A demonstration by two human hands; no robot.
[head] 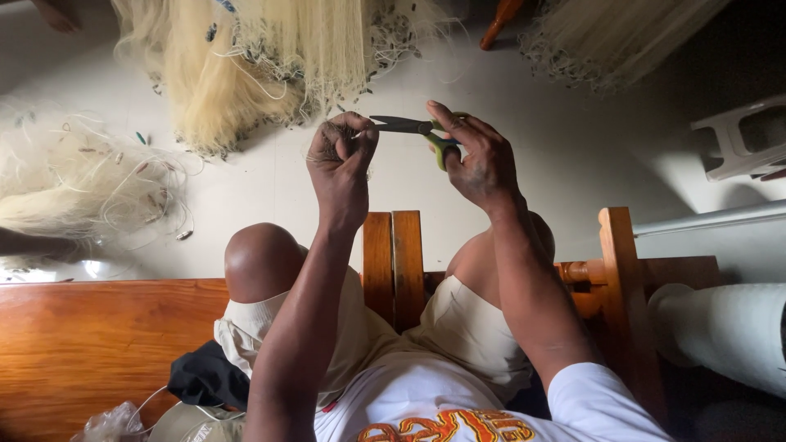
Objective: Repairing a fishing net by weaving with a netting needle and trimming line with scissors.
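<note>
Green-handled scissors with dark blades [422, 131] sit clenched in my right hand [479, 160], just above the wooden bench [98, 344]. My left hand [342, 164] pinches a small dark tuft of netting [330, 135] right at the blade tips.

One scissors [417, 131], two hands, three net heaps

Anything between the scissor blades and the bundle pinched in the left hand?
Nothing visible. The scissors in the right hand point straight at the dark clump of net twine pinched in the left hand, tips nearly touching it.
</note>
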